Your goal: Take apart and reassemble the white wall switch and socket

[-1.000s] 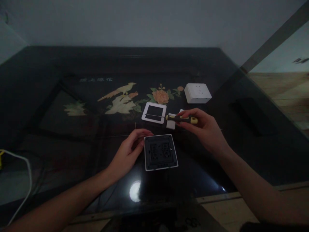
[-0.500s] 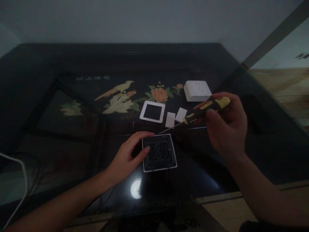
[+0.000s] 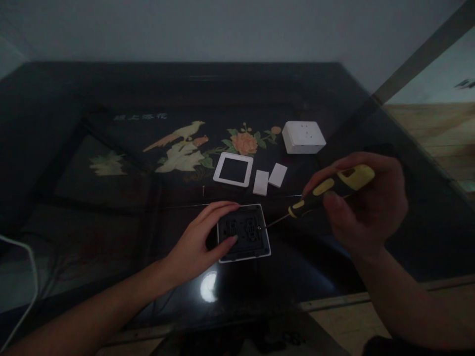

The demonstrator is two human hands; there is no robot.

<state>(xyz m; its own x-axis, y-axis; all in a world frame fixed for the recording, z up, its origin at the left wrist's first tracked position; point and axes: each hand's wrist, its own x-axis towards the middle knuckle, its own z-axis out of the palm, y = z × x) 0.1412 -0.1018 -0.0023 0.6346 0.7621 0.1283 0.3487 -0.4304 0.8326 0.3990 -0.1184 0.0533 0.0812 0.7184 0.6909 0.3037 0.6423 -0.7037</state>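
Observation:
A square wall switch (image 3: 243,247) with a dark inner face and a thin white rim lies on the glossy black table near the front. My left hand (image 3: 196,244) grips its left side, fingers along the far edge and thumb on the dark face. My right hand (image 3: 374,212) is closed round the yellow and black handle of a screwdriver (image 3: 323,187). The thin shaft slants down to the left, its tip at a small shiny screw (image 3: 259,228) by the switch's right side. Whether the tip sits in the screw head, I cannot tell.
Beyond the switch lie a white square frame (image 3: 217,173) and two small white rectangular plates, a left one (image 3: 261,183) and a right one (image 3: 278,175). A white socket box (image 3: 304,138) stands farther back. One loose screw (image 3: 203,190) and a white cable (image 3: 34,267) are on the left.
The screwdriver has moved right and toward me, its tip going from beyond the switch's far edge to the screw at its right side. My left thumb has shifted slightly on the switch.

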